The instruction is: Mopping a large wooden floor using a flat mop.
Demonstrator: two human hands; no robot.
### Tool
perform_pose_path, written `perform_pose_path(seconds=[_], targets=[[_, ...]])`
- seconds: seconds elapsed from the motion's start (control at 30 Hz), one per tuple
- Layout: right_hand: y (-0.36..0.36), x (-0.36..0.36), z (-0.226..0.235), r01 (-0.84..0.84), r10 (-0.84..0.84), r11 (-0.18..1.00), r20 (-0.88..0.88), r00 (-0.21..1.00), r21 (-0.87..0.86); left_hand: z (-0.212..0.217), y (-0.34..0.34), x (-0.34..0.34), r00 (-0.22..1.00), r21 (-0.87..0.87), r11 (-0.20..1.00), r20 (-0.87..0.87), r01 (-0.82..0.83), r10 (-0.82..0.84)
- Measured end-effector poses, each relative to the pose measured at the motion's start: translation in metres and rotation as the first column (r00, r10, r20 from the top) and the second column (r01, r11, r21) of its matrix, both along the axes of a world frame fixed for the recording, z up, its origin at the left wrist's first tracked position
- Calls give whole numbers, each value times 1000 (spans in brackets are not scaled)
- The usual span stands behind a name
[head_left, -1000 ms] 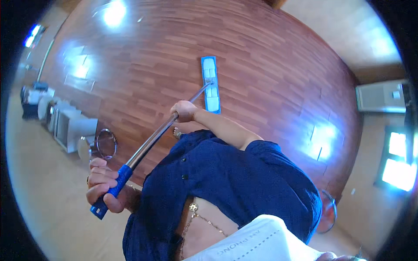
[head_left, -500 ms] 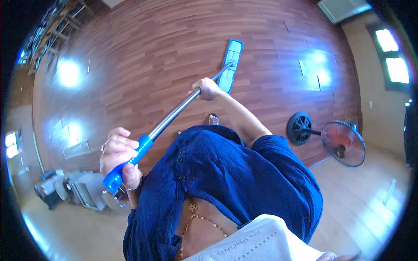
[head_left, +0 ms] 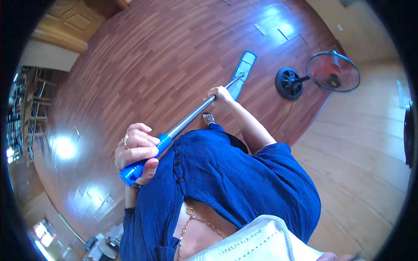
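A flat mop (head_left: 191, 117) slants away from me, its metal pole ending in a blue plastic grip. My left hand (head_left: 137, 150) is closed round that blue grip at the near end, a ring on one finger. Farther along, my right hand (head_left: 220, 96) wraps the metal pole, its arm stretched forward. The light-blue rectangular mop head (head_left: 242, 74) lies on the brown wood-plank floor (head_left: 161, 61), past my right hand and slightly right of centre. My sandalled foot (head_left: 209, 118) shows just short of it.
To the right stands a fan (head_left: 333, 71) with a round black base and a thin cord on the floor. Wooden furniture (head_left: 65, 26) fills the far left, with chair-like wooden frames (head_left: 39, 104) along the left edge. Pale items (head_left: 100, 248) sit at lower left.
My view has turned to the right, so the fan appears higher and the wooden furniture enters at far left. The mop head now lies nearer the fan. Both hands keep their hold.
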State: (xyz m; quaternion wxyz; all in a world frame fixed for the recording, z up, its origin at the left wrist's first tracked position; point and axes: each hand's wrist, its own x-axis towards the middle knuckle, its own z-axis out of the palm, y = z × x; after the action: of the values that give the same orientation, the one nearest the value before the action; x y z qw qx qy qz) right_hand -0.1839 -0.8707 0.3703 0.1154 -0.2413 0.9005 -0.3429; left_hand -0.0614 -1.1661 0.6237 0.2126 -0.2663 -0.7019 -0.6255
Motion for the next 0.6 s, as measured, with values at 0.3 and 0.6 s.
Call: perform_pose_path(seconds=[0.3,0.6], targets=[[-61,-76,31,262,-258,965,197,946,5,-3,-99,-195,951,173,951,131,255,-279],[-138,-174,96,482,-518,840,103,849,251,38,-195,-407,749,247,804,293,541,-594]])
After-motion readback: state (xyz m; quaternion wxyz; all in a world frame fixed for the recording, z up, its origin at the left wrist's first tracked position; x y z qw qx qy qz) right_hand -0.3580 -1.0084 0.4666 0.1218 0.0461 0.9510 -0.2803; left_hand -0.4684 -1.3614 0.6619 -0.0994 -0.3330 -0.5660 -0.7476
